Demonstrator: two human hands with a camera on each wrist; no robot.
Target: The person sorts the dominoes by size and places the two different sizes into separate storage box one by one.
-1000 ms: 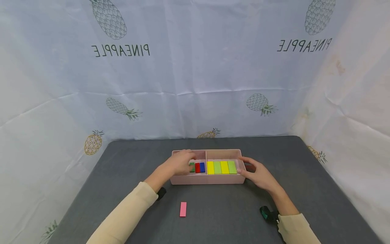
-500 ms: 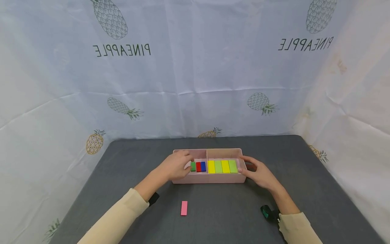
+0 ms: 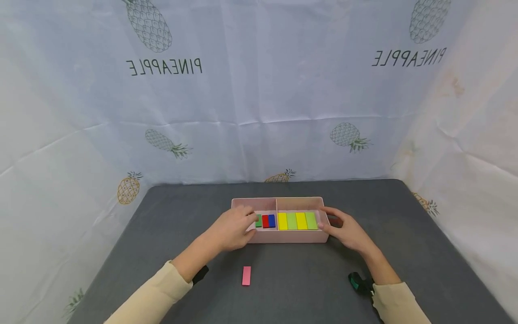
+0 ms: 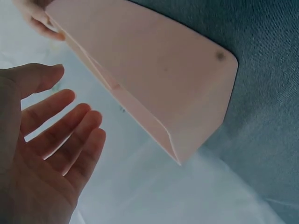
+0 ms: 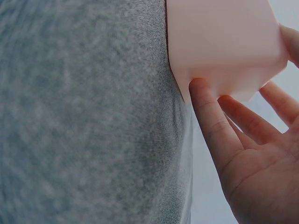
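Observation:
A pale pink two-compartment box [image 3: 263, 237] sits on the dark table. Its left compartment shows a green block [image 3: 258, 221], a red block [image 3: 265, 221] and a blue block [image 3: 272, 220]; the right one holds a row of yellow and light green blocks [image 3: 301, 221]. My left hand [image 3: 234, 228] hovers by the box's left end, partly covering it. In the left wrist view that hand [image 4: 56, 140] has loosely bent fingers, with nothing in them. My right hand [image 3: 346, 230] holds the box's right end; in the right wrist view its fingertips [image 5: 199, 84] touch the end wall.
A small pink block [image 3: 246, 276] lies on the table [image 3: 299, 283] in front of the box. A white cloth [image 3: 259, 90] printed with pineapples hangs behind and at the sides.
My left hand has drawn back from the left compartment toward the near left, and the green block there shows more fully. The right hand stays at the box's right end.

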